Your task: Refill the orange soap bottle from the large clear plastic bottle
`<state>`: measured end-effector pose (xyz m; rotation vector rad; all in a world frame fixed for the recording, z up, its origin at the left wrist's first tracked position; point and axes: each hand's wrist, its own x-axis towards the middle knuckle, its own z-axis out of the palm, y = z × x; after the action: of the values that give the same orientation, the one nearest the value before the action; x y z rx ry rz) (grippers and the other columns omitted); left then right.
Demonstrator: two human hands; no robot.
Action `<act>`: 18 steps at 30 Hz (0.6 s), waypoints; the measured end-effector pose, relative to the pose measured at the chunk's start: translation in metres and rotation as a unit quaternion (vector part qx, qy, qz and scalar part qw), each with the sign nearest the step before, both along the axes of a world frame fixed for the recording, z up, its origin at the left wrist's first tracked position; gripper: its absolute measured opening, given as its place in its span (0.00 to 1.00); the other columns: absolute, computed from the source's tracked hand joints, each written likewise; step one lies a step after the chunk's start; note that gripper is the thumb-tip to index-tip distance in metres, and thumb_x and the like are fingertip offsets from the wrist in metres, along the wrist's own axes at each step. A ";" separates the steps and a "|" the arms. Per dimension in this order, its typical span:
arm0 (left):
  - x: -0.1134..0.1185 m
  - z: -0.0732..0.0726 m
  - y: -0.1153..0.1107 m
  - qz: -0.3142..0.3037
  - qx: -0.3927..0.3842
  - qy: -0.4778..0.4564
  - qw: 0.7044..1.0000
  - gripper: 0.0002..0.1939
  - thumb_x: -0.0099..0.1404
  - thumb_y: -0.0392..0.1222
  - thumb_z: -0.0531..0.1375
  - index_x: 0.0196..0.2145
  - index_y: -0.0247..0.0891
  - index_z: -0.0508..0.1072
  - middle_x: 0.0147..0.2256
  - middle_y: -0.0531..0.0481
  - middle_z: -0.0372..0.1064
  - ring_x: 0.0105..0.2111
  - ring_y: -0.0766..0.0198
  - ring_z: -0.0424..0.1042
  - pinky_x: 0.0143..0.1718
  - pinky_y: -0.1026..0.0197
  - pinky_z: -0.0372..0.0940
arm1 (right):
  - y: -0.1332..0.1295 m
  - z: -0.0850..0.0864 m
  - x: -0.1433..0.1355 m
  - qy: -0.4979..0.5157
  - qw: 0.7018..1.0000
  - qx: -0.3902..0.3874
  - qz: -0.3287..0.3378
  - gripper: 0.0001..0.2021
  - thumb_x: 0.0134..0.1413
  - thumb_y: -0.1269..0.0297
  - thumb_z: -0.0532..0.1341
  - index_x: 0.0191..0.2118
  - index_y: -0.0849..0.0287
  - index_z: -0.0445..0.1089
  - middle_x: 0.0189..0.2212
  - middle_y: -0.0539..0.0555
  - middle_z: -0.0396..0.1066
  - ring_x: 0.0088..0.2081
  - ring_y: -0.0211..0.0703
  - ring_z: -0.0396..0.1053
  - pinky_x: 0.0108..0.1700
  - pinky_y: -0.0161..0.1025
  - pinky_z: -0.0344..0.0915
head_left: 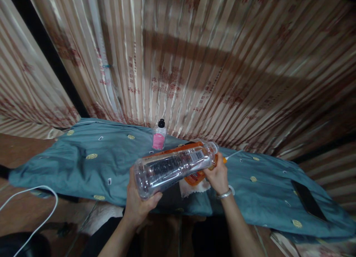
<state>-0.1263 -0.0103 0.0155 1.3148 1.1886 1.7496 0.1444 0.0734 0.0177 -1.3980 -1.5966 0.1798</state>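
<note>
A large clear plastic bottle (178, 164) with an orange and black label is held slanted in front of me, its neck pointing right. My left hand (139, 201) is closed around its base. At the neck end, my right hand (217, 177) is closed with a bracelet on its wrist; its fingertips are partly hidden behind the bottle. A small orange piece (225, 160) with a thin white tube (234, 154) shows just beyond the right fingers. Below the bottle, an orange item (194, 179) lies on a white tissue-like sheet (191, 190), partly covered.
A small bottle (158, 140) with a pink label and black cap stands behind. A dark phone (308, 200) lies at right on the teal patterned cloth (111, 153). Pleated curtain (172, 64) rises behind it. A white cable (52, 208) loops at lower left.
</note>
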 end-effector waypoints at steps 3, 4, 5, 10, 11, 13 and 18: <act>0.000 0.001 0.000 0.000 0.000 0.000 1.000 0.38 0.51 0.60 0.71 0.54 0.38 0.68 0.42 0.44 0.75 0.40 0.51 0.77 0.41 0.53 0.73 | 0.000 -0.001 0.000 -0.004 1.000 0.010 -0.001 0.24 0.48 0.57 0.65 0.51 0.56 0.64 0.45 0.58 0.78 0.42 0.54 0.78 0.47 0.50 0.76; 0.000 0.002 0.000 0.000 -0.001 0.003 1.000 0.39 0.51 0.60 0.71 0.55 0.38 0.68 0.42 0.44 0.75 0.40 0.51 0.77 0.41 0.53 0.73 | 0.000 -0.001 0.000 -0.005 1.000 0.012 -0.002 0.24 0.48 0.57 0.65 0.51 0.56 0.64 0.45 0.59 0.78 0.43 0.54 0.78 0.47 0.50 0.76; -0.001 0.003 0.001 0.001 -0.001 0.007 1.000 0.39 0.51 0.60 0.71 0.55 0.38 0.68 0.42 0.44 0.75 0.40 0.51 0.77 0.41 0.53 0.73 | 0.000 -0.002 0.000 -0.005 1.000 0.013 -0.002 0.25 0.48 0.57 0.65 0.52 0.56 0.64 0.45 0.59 0.78 0.43 0.54 0.78 0.47 0.50 0.76; -0.002 0.006 0.000 -0.001 -0.012 0.003 1.000 0.41 0.48 0.61 0.72 0.54 0.38 0.68 0.39 0.45 0.75 0.37 0.52 0.77 0.38 0.54 0.73 | 0.000 -0.002 0.001 -0.005 1.000 0.005 -0.006 0.26 0.46 0.58 0.65 0.52 0.57 0.64 0.47 0.60 0.77 0.43 0.55 0.78 0.48 0.51 0.76; -0.002 0.006 0.000 -0.001 -0.015 0.001 1.000 0.41 0.48 0.62 0.72 0.53 0.38 0.67 0.39 0.45 0.75 0.36 0.52 0.77 0.37 0.54 0.73 | 0.000 -0.002 0.001 -0.004 1.000 0.003 -0.006 0.26 0.47 0.58 0.66 0.52 0.57 0.64 0.47 0.60 0.77 0.43 0.55 0.78 0.48 0.51 0.76; -0.001 0.005 0.000 0.003 -0.017 0.000 1.000 0.41 0.48 0.62 0.72 0.53 0.38 0.67 0.39 0.45 0.75 0.37 0.52 0.77 0.37 0.54 0.73 | 0.001 -0.003 0.001 -0.002 1.000 0.002 -0.004 0.26 0.47 0.58 0.66 0.52 0.57 0.64 0.47 0.60 0.77 0.44 0.55 0.78 0.49 0.51 0.76; -0.001 0.009 0.000 -0.003 -0.034 -0.003 0.999 0.42 0.46 0.62 0.72 0.53 0.39 0.66 0.38 0.46 0.75 0.35 0.52 0.77 0.35 0.54 0.73 | 0.001 -0.004 0.002 -0.002 1.000 0.010 0.002 0.25 0.47 0.58 0.65 0.52 0.57 0.64 0.45 0.59 0.77 0.43 0.55 0.78 0.49 0.51 0.76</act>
<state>-0.1278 -0.0105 0.0248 1.2700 1.2289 1.6941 0.1461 0.0747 0.0135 -1.3813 -1.5998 0.1644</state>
